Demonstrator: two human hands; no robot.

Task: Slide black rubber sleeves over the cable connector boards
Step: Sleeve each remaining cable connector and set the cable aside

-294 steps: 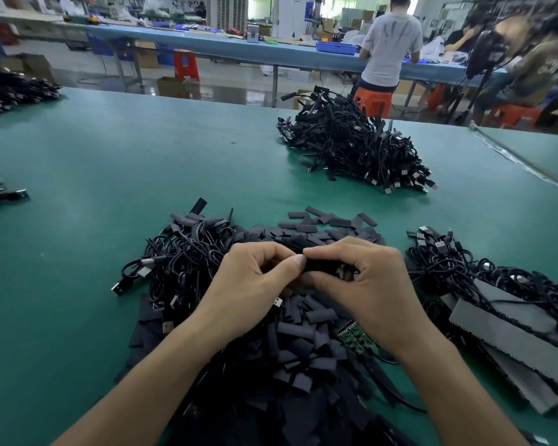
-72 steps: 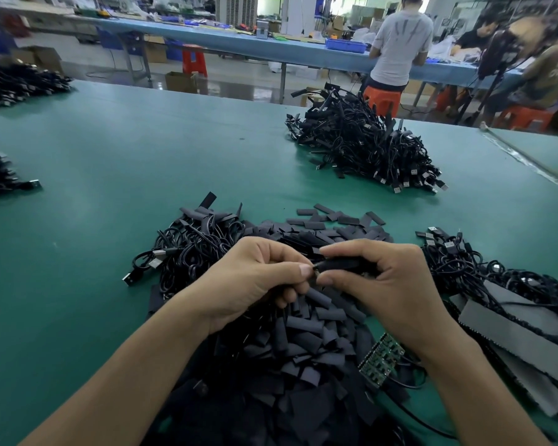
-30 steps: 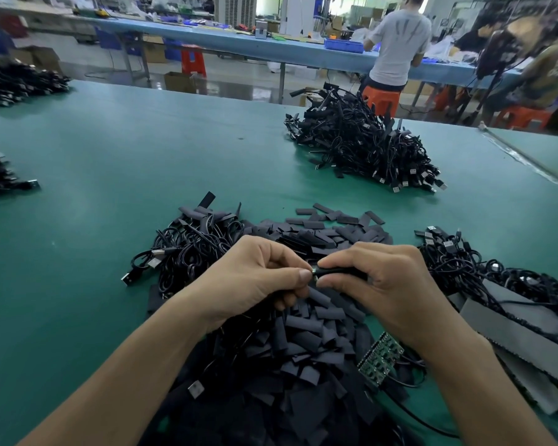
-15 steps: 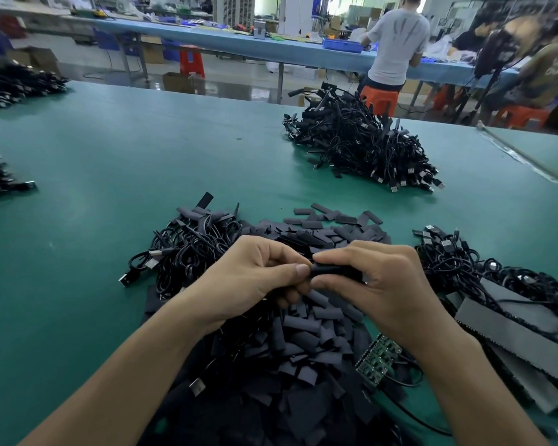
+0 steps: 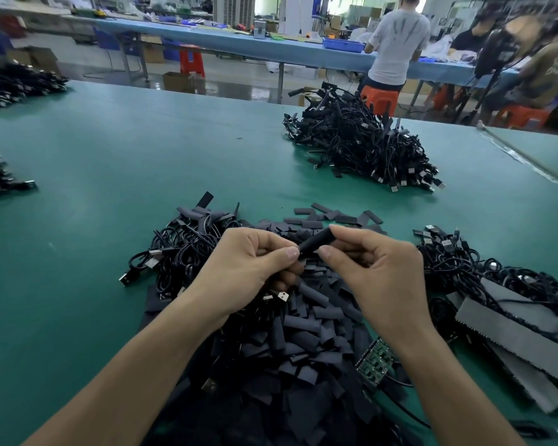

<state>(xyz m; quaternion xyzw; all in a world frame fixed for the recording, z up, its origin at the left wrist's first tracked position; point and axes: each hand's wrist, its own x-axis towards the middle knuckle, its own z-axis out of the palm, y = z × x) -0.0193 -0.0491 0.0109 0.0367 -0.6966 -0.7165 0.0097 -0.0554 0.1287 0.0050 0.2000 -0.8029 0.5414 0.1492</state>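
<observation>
A black rubber sleeve [image 5: 316,243], short, matte and tube-shaped, is held tilted above the middle of the green-topped table [image 5: 142,156].

Its upper part is pinched between thumb and forefinger of the right hand [image 5: 377,275], and its lower end is pinched by the curled fingertips of the left hand [image 5: 248,268]. Directly beneath, a heap of flat black loose sleeves [image 5: 303,333] is spread, with a small green circuit board [image 5: 376,362] at its right edge. A tangled bundle of black cables [image 5: 187,249] is seen just left, grey foam strips [image 5: 512,333] at the right, and a large far pile of black cables [image 5: 361,146] well beyond.
</observation>
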